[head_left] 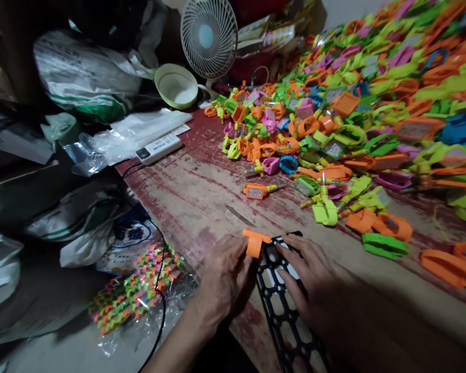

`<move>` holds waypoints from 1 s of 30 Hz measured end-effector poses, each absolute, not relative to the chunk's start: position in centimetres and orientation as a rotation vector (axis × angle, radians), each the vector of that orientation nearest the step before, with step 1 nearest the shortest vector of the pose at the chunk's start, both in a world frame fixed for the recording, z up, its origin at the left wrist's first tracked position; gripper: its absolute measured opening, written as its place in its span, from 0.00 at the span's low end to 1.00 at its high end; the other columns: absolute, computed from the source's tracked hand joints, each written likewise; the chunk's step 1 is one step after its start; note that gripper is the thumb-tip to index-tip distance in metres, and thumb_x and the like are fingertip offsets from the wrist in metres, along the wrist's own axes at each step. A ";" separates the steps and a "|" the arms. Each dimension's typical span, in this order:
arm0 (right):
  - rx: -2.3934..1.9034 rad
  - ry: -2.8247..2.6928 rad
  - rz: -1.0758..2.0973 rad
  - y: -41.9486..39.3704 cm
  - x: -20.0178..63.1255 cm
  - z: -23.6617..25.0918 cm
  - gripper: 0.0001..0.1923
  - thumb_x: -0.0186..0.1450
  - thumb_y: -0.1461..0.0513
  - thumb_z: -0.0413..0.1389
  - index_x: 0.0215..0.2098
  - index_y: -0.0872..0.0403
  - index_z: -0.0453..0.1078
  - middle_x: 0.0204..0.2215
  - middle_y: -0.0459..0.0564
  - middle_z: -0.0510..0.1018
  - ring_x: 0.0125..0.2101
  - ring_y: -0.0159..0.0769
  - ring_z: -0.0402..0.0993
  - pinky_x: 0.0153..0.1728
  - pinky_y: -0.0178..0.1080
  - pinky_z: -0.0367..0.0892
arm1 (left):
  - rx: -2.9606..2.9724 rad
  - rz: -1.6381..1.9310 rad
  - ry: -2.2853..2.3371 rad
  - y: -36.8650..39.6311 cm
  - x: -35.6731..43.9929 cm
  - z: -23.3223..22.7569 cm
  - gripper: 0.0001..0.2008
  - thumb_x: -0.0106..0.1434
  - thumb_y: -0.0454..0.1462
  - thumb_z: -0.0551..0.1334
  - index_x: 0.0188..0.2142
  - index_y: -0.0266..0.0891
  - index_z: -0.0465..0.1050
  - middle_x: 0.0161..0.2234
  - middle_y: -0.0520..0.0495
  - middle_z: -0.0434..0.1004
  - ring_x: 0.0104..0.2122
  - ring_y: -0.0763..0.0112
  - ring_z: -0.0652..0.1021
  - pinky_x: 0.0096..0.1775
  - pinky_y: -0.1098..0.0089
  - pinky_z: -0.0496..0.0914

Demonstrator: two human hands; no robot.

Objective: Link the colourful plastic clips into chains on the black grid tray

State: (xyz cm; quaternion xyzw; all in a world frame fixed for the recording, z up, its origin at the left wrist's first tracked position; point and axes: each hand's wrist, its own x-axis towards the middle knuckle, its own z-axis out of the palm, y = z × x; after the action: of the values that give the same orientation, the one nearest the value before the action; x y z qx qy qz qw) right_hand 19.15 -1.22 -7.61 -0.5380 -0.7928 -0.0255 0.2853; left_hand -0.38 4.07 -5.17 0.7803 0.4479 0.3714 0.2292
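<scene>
My left hand [223, 272] is closed, pinching an orange plastic toy watch [255, 242] between thumb and fingers at the far left corner of a black grid-like plastic rack [279, 306]. The watch's right end touches or overlaps the rack's far edge; I cannot tell whether it is fitted in. My right hand [308, 269] lies over the rack's right side, fingers stretched out and apart, fingertips on its far end. Whitish pieces show in the rack's openings under these fingers. The rack's right side is partly hidden by the hand.
A large heap of colourful toy watches [334, 119] covers the table's back and right; one orange watch [255, 191] lies ahead of my hands. Left stand a power strip [161, 149], plastic bags [140, 129], a bowl [176, 87] and a fan [208, 36]. A black cable [163, 300] hangs beside bagged watches [140, 285].
</scene>
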 end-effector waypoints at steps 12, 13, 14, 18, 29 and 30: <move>-1.556 -2.081 -0.463 4.7 26.4 -0.2 0.20 0.69 0.71 0.47 0.55 0.57 0.72 0.48 0.60 0.77 0.49 0.48 0.72 0.48 0.49 0.71 | 2.164 1.038 1.186 4.1 -0.6 -6.3 0.08 0.69 0.39 0.58 0.42 0.42 0.76 0.36 0.48 0.82 0.34 0.65 0.81 0.37 0.69 0.74; -1.625 -2.202 -0.513 6.0 27.6 0.2 0.20 0.67 0.72 0.47 0.50 0.56 0.75 0.47 0.61 0.76 0.47 0.50 0.71 0.45 0.49 0.71 | 2.163 1.031 1.192 4.1 -0.6 -6.2 0.08 0.70 0.39 0.58 0.42 0.42 0.76 0.35 0.49 0.82 0.33 0.65 0.81 0.37 0.69 0.74; -1.669 -2.333 -0.538 7.3 28.7 0.3 0.18 0.66 0.72 0.48 0.46 0.55 0.77 0.44 0.61 0.76 0.45 0.50 0.71 0.43 0.49 0.71 | 2.161 1.020 1.204 4.1 -0.6 -6.2 0.09 0.70 0.39 0.58 0.42 0.42 0.76 0.34 0.49 0.82 0.33 0.65 0.80 0.38 0.68 0.74; -1.612 -2.612 -0.610 10.1 31.8 -0.3 0.14 0.67 0.71 0.50 0.41 0.56 0.78 0.40 0.60 0.75 0.40 0.48 0.70 0.39 0.47 0.69 | 2.142 0.993 1.219 4.1 -0.5 -6.0 0.09 0.69 0.39 0.57 0.37 0.42 0.76 0.31 0.49 0.81 0.31 0.65 0.79 0.36 0.69 0.73; -1.687 -1.540 0.603 1.9 21.3 -2.5 0.18 0.69 0.49 0.55 0.37 0.54 0.78 0.27 0.53 0.82 0.25 0.41 0.79 0.25 0.38 0.73 | 2.096 0.896 1.296 3.9 -0.3 -5.7 0.09 0.68 0.38 0.58 0.36 0.41 0.77 0.32 0.47 0.80 0.35 0.62 0.79 0.37 0.67 0.72; -1.662 -1.498 0.728 1.6 20.1 -3.4 0.18 0.69 0.50 0.55 0.36 0.54 0.78 0.27 0.53 0.82 0.26 0.42 0.80 0.26 0.38 0.75 | 2.096 0.904 1.287 3.9 -0.3 -5.6 0.09 0.68 0.38 0.58 0.34 0.41 0.76 0.31 0.47 0.80 0.35 0.62 0.79 0.38 0.67 0.72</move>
State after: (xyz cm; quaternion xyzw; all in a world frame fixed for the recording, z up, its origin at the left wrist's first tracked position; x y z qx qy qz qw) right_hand 20.08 1.61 -3.42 -0.6521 -0.5878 0.2857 0.3842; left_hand -0.31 3.89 -5.57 0.7729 0.4745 0.3333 0.2578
